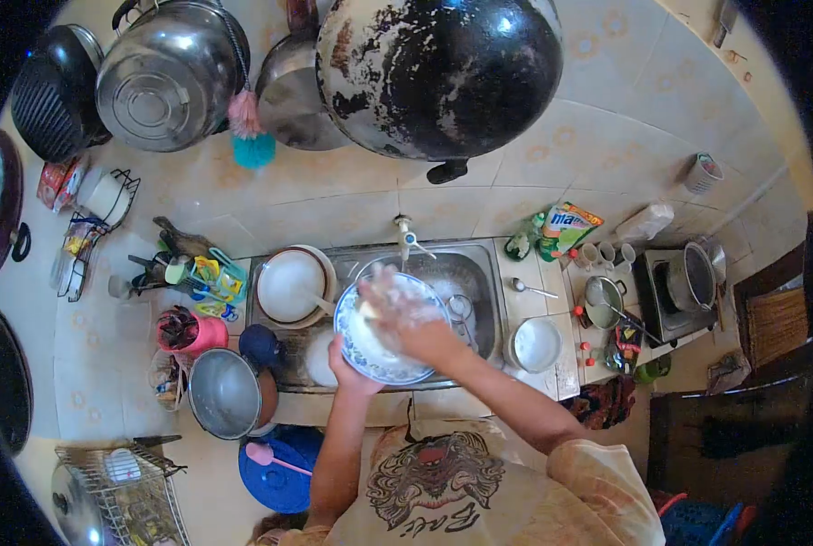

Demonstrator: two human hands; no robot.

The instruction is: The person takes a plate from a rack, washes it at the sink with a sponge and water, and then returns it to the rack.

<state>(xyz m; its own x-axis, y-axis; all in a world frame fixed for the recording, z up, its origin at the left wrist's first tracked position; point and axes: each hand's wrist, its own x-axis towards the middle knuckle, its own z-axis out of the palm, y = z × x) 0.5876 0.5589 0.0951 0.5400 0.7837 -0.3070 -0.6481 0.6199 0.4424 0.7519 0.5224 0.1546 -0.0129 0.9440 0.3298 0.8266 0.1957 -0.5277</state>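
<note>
My left hand [347,364] grips the near rim of a white plate with a blue patterned edge [370,350], holding it tilted over the steel sink [474,273]. My right hand [397,309], covered in suds, presses a soapy sponge against the plate's face. The tap [404,235] stands just behind the plate. The sponge itself is mostly hidden under foam and fingers.
A white bowl with a spoon [290,285] sits left in the sink. A steel pot [226,393], pink cup [191,332] and utensil caddy [208,278] stand left. A white bowl [535,344], small pan [602,300], detergent bag [568,226] and stove pot [696,276] are right. Pots and a wok [438,73] hang above.
</note>
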